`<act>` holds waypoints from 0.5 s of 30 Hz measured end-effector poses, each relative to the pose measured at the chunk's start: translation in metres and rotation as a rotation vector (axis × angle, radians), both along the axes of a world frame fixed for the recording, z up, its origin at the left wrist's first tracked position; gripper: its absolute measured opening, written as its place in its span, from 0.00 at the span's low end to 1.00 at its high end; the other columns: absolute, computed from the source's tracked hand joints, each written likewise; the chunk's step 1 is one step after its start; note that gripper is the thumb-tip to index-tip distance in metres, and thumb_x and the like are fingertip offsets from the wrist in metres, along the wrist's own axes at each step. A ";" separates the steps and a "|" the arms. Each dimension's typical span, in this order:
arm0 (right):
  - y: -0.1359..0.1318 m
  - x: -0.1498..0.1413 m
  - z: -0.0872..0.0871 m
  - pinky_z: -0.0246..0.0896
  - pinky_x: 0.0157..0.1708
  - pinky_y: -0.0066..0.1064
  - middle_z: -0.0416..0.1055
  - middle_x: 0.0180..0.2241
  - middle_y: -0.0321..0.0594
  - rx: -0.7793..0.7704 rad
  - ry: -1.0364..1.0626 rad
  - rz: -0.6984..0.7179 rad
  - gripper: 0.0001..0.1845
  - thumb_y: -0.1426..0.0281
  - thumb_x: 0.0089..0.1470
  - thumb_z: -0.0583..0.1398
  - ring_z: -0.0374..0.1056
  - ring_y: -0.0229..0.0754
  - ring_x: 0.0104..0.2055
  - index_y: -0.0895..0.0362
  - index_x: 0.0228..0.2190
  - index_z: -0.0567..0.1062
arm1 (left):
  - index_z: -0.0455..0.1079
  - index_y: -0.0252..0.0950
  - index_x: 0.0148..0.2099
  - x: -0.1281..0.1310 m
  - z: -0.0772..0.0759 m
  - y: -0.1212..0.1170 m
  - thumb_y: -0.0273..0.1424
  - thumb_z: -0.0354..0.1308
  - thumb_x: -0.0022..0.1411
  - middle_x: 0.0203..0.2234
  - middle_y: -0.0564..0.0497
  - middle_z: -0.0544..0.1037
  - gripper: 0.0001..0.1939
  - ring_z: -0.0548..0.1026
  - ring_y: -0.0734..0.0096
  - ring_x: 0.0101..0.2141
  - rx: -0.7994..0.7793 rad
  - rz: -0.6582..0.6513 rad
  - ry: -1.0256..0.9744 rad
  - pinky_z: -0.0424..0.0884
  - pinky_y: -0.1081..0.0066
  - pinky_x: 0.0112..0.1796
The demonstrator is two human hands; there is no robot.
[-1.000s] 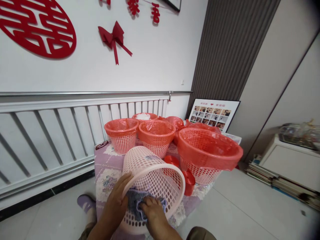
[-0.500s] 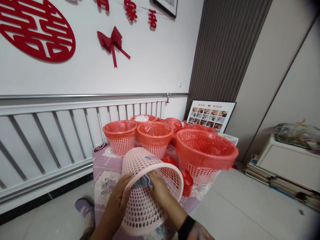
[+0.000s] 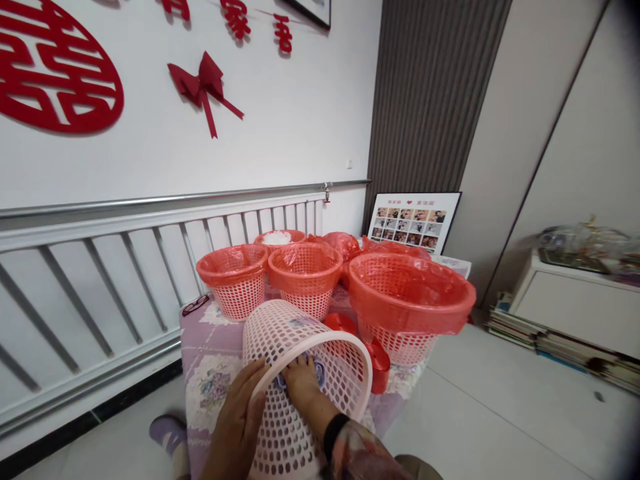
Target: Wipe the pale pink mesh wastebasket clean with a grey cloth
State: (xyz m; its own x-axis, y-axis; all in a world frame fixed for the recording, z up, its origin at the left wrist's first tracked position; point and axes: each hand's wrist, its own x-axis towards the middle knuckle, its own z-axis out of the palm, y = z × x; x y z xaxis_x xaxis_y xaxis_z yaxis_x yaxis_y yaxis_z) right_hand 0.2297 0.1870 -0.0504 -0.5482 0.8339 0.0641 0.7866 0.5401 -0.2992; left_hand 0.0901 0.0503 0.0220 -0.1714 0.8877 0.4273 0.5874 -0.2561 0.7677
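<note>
A pale pink plastic basket full of round holes lies tilted on its side on the table, its open mouth facing me and to the right. My left hand grips the near left part of its rim, thumb inside and fingers along the outside. Inside the mouth, my right hand presses a blue-grey cloth against the inner wall. The cloth shows on both sides of the fingers; the rest is hidden under the hand.
Red-lined baskets stand behind: a left one, a middle one, a large right one. Red ribbon rolls lie beside the pink basket. Glasses rest at the flowered tablecloth's left edge. A radiator runs along the wall.
My right hand has gone deeper into the basket with the cloth. My left hand stays on the rim. The whole view has shifted slightly to the right.
</note>
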 end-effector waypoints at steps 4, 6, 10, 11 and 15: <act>-0.038 0.023 -0.012 0.46 0.61 0.64 0.65 0.62 0.45 -0.037 -0.038 0.003 0.21 0.74 0.62 0.51 0.55 0.62 0.66 0.50 0.52 0.75 | 0.71 0.45 0.57 -0.001 -0.003 0.000 0.41 0.47 0.68 0.59 0.44 0.73 0.20 0.68 0.57 0.61 0.053 -0.004 0.054 0.59 0.41 0.62; -0.059 0.035 -0.017 0.46 0.61 0.64 0.63 0.63 0.43 -0.064 -0.051 -0.003 0.22 0.74 0.63 0.51 0.55 0.62 0.66 0.48 0.53 0.74 | 0.71 0.46 0.57 -0.001 -0.003 0.000 0.40 0.47 0.69 0.59 0.45 0.73 0.20 0.68 0.58 0.60 0.072 0.007 0.074 0.61 0.42 0.61; -0.092 0.051 -0.032 0.46 0.61 0.65 0.62 0.64 0.40 -0.135 -0.044 -0.039 0.23 0.73 0.62 0.52 0.54 0.62 0.67 0.43 0.54 0.73 | 0.71 0.45 0.58 0.000 -0.001 0.000 0.39 0.47 0.69 0.59 0.45 0.73 0.20 0.69 0.58 0.60 0.089 0.011 0.100 0.63 0.43 0.61; -0.098 0.054 -0.037 0.46 0.61 0.66 0.62 0.64 0.41 -0.156 -0.041 -0.038 0.22 0.72 0.62 0.53 0.54 0.63 0.67 0.42 0.54 0.73 | 0.70 0.45 0.58 0.001 0.000 0.000 0.39 0.47 0.69 0.59 0.45 0.73 0.20 0.69 0.58 0.60 0.095 0.006 0.103 0.63 0.43 0.61; -0.114 0.071 -0.041 0.53 0.59 0.64 0.63 0.64 0.40 -0.202 -0.035 0.015 0.22 0.69 0.60 0.56 0.57 0.64 0.65 0.39 0.54 0.73 | 0.69 0.45 0.58 0.003 0.003 0.000 0.39 0.47 0.69 0.59 0.45 0.73 0.19 0.68 0.59 0.61 0.089 -0.010 0.091 0.62 0.42 0.61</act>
State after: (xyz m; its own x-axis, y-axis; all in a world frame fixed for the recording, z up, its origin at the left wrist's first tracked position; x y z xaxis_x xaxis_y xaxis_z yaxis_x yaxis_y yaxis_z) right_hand 0.3009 0.0733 -0.0919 -0.5592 0.8199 -0.1223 0.7908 0.4834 -0.3754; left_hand 0.0932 0.0499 0.0246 -0.1199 0.8469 0.5181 0.6505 -0.3273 0.6854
